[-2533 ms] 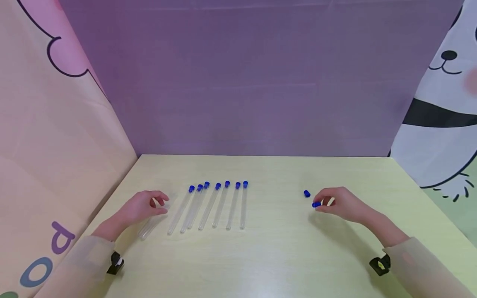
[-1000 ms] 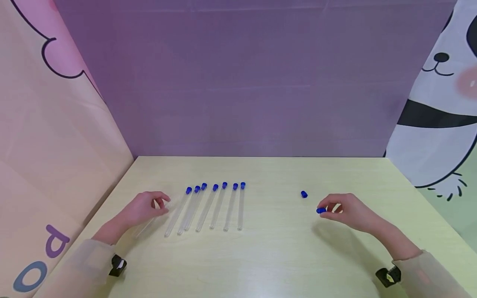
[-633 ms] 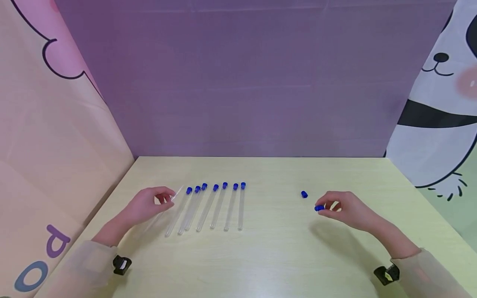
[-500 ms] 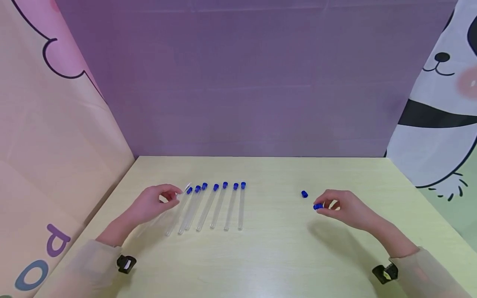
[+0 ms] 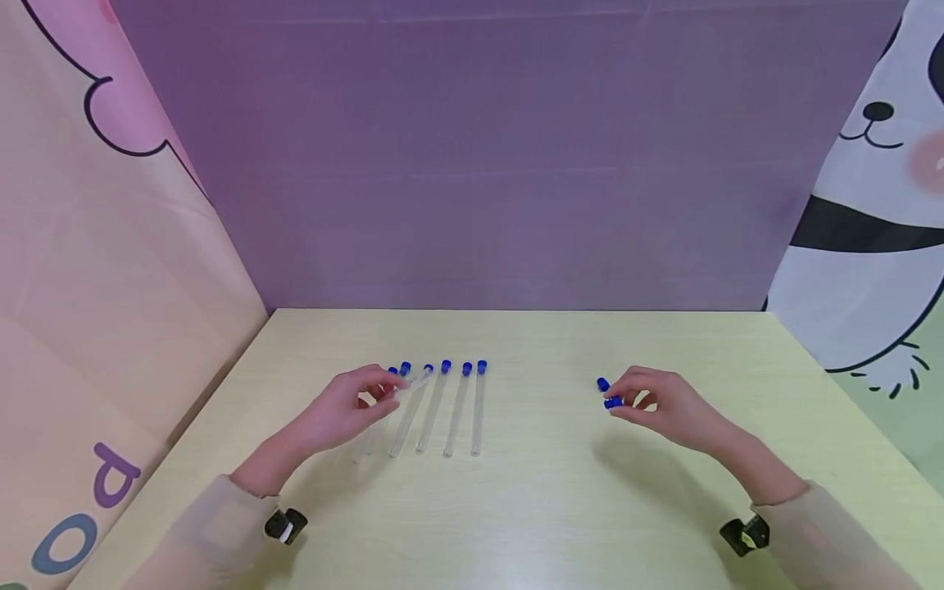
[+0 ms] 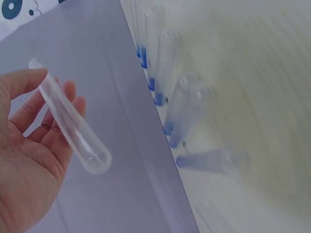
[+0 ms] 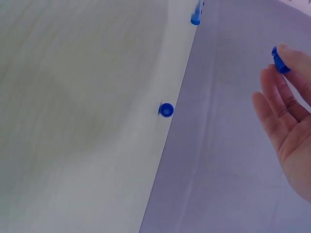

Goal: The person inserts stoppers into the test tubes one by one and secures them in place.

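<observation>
My left hand pinches a clear test tube near its open end, between thumb and fingers. The tube is tilted, with its rounded end nearer the left wrist camera, and it has no cap on. Over on the right, my right hand holds a small blue cap between thumb and fingertips, raised over the table. A second blue cap lies on the tabletop just beyond the right fingers. Below and behind my left hand is a row of blue-capped test tubes, partly covered by that hand.
The pale wooden table ends at a purple backdrop. Printed cloth panels stand at left and right. Another clear tube lies at the bottom of the left wrist view, cut off by the frame.
My left hand has lifted the test tube and carried it rightward over the capped row. My right hand, still pinching the blue cap, has shifted slightly left and away from me.
</observation>
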`<action>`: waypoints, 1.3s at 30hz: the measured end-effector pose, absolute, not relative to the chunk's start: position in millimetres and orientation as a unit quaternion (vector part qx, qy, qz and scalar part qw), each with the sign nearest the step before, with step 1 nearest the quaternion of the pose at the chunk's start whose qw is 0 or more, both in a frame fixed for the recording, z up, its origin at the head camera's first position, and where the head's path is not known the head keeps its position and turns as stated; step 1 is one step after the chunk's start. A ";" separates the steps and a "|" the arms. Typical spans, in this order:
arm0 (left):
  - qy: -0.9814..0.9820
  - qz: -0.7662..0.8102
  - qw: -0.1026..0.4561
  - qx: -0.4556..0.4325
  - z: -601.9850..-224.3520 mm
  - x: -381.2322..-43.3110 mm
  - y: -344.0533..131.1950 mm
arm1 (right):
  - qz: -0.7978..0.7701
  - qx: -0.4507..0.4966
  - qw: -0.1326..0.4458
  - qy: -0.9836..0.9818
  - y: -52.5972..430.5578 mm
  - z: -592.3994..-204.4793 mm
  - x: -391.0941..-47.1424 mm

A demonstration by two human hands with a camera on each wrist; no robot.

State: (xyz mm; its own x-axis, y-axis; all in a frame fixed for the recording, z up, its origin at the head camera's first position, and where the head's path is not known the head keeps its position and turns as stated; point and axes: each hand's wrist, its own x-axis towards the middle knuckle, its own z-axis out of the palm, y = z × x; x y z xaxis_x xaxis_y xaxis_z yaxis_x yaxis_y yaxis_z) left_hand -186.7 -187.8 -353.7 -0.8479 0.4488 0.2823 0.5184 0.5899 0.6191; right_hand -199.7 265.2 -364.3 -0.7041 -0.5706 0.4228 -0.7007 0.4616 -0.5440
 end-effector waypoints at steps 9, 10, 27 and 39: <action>-0.893 -0.349 0.017 -0.283 -353.0 -185.9 -166.8 | 0.376 0.381 0.074 -0.841 246.5 -359.4 -203.3; -0.892 -0.349 0.016 -0.286 -353.2 -185.9 -164.4 | 0.377 0.380 0.071 -0.841 244.1 -358.1 -203.4; -0.875 -0.368 0.002 -0.313 -349.3 -185.5 -124.7 | 0.418 0.420 0.073 -0.802 203.6 -347.4 -207.0; -0.870 -0.369 -0.006 -0.327 -348.7 -185.8 -112.3 | 0.429 0.405 0.058 -0.805 186.8 -342.7 -205.4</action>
